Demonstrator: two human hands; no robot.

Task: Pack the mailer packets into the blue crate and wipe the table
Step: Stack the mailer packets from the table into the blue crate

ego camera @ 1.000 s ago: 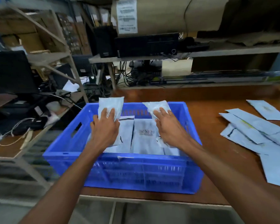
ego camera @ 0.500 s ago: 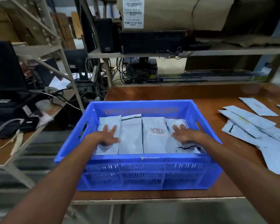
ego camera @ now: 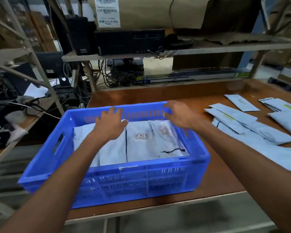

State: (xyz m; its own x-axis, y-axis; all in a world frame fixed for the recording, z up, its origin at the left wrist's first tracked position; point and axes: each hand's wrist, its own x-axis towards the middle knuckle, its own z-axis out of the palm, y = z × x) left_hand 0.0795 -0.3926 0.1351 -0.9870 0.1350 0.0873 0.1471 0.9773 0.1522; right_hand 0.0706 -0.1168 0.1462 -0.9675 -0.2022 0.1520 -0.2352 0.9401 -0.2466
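The blue crate (ego camera: 118,180) stands at the front left of the brown table (ego camera: 218,175). Pale mailer packets (ego camera: 146,145) lie side by side inside it, some with barcode labels. My left hand (ego camera: 110,124) hovers over the packets near the crate's far wall, fingers spread and empty. My right hand (ego camera: 180,115) is above the far right corner of the crate, fingers apart, holding nothing. More loose mailer packets (ego camera: 252,128) lie scattered on the table to the right of the crate.
A metal shelf (ego camera: 208,47) with black computer boxes and cables runs behind the table. A side desk (ego camera: 5,132) with dark devices and wires stands to the left. The crate overhangs the table's left front corner slightly.
Both hands laid their packets flat in the crate, let go, then lifted and moved toward the crate's far wall. The view shifted left, showing more packets at right.
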